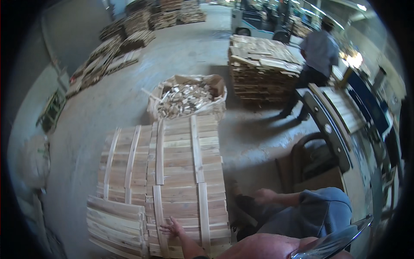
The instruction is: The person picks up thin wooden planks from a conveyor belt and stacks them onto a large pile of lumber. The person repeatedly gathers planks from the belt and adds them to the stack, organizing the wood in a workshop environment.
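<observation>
My left hand reaches over the stack of wooden boards in front of me. Its fingers are spread at a narrow wooden strip that lies across the boards; whether they press on it I cannot tell. Another strip runs alongside, to the right. Beyond my bent knee, my right hand hangs near the stack's right side, with its fingers blurred and partly curled. Nothing can be made out in it. A lower group of boards lies to the left.
Behind the boards stands a large sack of wood offcuts. A tall plank stack and a walking person are farther back. A machine table flanks me on the right. More lumber piles line the left.
</observation>
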### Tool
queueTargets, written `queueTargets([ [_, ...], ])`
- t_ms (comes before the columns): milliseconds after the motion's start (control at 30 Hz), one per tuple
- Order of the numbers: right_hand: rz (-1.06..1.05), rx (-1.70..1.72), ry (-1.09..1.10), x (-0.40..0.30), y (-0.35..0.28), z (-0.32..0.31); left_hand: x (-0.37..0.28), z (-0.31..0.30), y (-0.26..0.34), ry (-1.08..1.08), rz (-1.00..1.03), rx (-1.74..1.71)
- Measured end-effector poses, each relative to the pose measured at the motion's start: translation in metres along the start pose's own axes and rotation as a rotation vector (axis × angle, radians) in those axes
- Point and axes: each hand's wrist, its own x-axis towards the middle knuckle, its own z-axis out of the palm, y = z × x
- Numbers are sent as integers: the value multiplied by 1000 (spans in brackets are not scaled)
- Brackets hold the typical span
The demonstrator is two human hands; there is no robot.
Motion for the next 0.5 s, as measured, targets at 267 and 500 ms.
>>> queueTargets([
  [267,864,444,377,-295,174,141,-158,-14,-38,-46,670,-287],
  [500,973,577,348,-426,221,280,-410,-16,-72,-1083,1192,-449],
])
